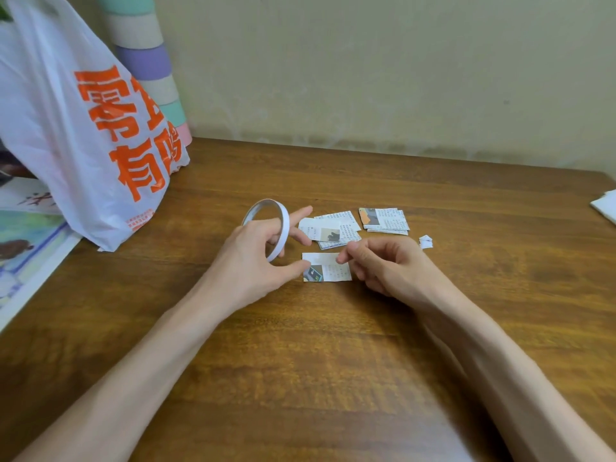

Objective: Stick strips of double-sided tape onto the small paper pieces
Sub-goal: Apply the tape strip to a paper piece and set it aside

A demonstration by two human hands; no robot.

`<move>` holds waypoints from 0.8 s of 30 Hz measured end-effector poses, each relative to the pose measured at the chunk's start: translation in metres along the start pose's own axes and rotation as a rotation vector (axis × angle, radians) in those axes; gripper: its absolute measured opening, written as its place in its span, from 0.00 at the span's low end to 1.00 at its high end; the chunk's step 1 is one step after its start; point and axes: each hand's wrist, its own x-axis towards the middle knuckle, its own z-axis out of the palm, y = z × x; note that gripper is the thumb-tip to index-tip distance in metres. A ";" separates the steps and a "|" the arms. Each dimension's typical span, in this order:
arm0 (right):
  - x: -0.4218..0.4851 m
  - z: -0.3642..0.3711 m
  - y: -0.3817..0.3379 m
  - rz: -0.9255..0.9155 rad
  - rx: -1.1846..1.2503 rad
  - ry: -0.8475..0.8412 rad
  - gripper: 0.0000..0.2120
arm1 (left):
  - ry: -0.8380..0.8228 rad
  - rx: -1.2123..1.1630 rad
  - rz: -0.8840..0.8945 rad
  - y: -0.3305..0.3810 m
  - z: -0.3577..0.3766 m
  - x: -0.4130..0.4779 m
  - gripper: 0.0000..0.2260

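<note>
Your left hand (256, 258) grips the roll (285, 225), thumb at the left end of the paper (333, 271). The paper lies flat between your hands, long axis left-right. Right hand (383, 265): fingers curled at its top edge; pinch or not, cannot tell.

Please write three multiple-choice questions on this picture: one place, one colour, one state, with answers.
1. The single small printed paper piece lies: A) between left hand and right hand B) under the bag C) on the roll
2. The white plastic bag's print is: A) blue B) orange C) green
3. The white ring-shaped tape roll is: A) lying flat B) bagged C) held in the left hand
A: a hand on each side of it. B: large orange characters. C: left fingers grip the ring.
</note>
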 end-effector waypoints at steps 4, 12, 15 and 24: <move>0.007 0.003 -0.001 0.027 -0.105 -0.019 0.16 | -0.024 0.025 0.004 -0.003 0.008 0.001 0.09; 0.010 0.004 -0.011 0.095 -0.159 -0.048 0.16 | -0.060 0.018 -0.025 -0.007 0.013 0.001 0.10; 0.011 0.006 -0.013 0.121 -0.188 -0.052 0.16 | -0.060 0.038 -0.026 -0.009 0.014 0.003 0.09; 0.015 0.014 -0.015 0.197 -0.228 0.014 0.15 | -0.053 0.048 0.026 -0.009 0.015 0.004 0.09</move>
